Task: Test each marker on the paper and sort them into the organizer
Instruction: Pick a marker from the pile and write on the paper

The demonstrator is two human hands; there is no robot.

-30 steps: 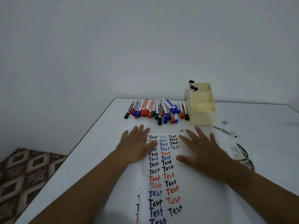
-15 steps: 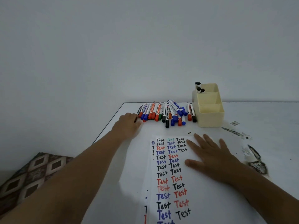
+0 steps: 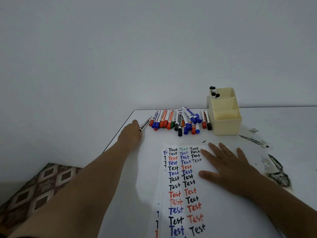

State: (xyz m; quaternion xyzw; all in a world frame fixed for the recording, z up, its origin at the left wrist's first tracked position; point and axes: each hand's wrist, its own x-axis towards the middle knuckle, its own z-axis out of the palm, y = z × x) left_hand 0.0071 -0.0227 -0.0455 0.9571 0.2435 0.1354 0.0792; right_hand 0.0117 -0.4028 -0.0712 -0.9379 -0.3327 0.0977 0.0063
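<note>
We rate the black marker [image 3: 146, 124] light, rigid, slick — pinch mid-barrel; left hand [image 3: 131, 134] touches its end, grip unclear, right hand [image 3: 228, 166] flat on paper [image 3: 181, 186].

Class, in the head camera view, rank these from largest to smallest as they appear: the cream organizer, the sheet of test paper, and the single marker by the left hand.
1. Sheet of test paper, though it lies nearest the camera and runs off the frame.
2. Cream organizer.
3. Single marker at the left hand.
</note>
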